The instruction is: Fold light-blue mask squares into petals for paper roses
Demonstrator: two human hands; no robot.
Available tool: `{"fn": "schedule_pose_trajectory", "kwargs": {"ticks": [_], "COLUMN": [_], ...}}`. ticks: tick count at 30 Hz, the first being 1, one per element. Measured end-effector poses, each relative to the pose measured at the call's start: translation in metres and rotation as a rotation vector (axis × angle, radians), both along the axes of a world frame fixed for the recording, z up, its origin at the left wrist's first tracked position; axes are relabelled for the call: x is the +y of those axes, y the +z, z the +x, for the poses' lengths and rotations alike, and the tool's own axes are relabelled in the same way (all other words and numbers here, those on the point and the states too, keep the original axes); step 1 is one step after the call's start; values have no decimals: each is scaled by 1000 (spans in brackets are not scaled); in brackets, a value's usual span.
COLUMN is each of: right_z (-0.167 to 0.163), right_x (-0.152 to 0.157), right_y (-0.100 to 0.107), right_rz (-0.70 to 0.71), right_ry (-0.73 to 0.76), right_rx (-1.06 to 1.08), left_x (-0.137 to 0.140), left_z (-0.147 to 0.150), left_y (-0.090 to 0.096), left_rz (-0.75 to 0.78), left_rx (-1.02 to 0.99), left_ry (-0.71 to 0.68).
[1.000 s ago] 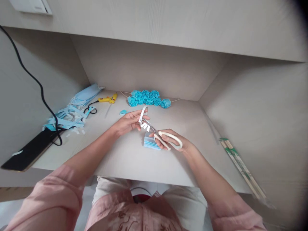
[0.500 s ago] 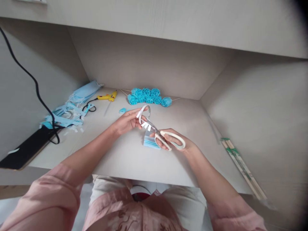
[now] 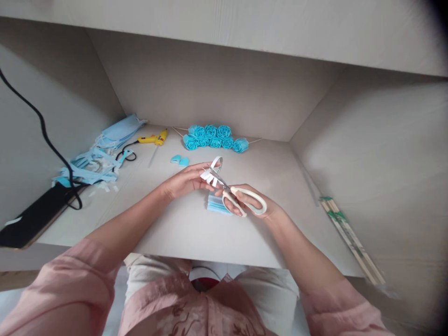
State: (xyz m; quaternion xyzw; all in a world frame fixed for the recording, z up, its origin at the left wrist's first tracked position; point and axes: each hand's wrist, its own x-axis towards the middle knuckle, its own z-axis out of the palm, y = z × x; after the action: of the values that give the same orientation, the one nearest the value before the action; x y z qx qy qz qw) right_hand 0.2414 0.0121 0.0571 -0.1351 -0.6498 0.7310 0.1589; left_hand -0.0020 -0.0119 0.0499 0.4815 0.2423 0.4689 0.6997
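My left hand grips a thin roll of white tape between its fingers. Several short white tape strips fan out at its fingertips. My right hand is closed around scissors with cream handles. Their blades point up and left and reach the tape by my left fingers; whether they are parted is hard to tell. Under my hands lies a small stack of light blue folded sheets, partly hidden by the scissors. Two blue petal-shaped pieces rest beyond my left hand.
Blue rosettes on sticks lie along the back. At the left are a yellow glue gun, face masks, blue scraps, a black cord and a dark flat board. Wooden sticks lean along the right wall.
The tape roll in my left hand has turned and shifted slightly right. The white strips now sit closer to the fingers. The scissors have moved a little left, and the second petal piece has come into sight.
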Motion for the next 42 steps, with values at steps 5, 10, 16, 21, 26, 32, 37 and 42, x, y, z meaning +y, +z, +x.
{"fn": "schedule_pose_trajectory", "kwargs": {"ticks": [5,10,16,21,26,32,37,42], "right_z": [-1,-2,-3,-4,-2,-3,-5,-5], "right_x": [-1,-1,-2,-2,-3,-8,-11,-11], "right_y": [1,-2,-9,-9,-6,0,4,5], "right_rz": [-25,-56,-112,-165,-144,-125,-83,-51], "right_ry": [-17,-27,-30,-34,-19,32,27,20], "right_rx": [-19,-13,28,47,53,-69,-138,-194], "left_x": [-1,0,0,-2,0,3,1,2], "left_z": [2,2,2,0,-3,-6,-8,-6], "left_y": [-2,-4,-5,0,5,0,-1,-2], "left_rz": [-12,-12,8,-6,-53,-39,0,87], "left_rx": [-5,-32,-46,-49,-114,-44,34,148], "left_ry": [-14,-13,-7,24,-84,7,42,127]}}
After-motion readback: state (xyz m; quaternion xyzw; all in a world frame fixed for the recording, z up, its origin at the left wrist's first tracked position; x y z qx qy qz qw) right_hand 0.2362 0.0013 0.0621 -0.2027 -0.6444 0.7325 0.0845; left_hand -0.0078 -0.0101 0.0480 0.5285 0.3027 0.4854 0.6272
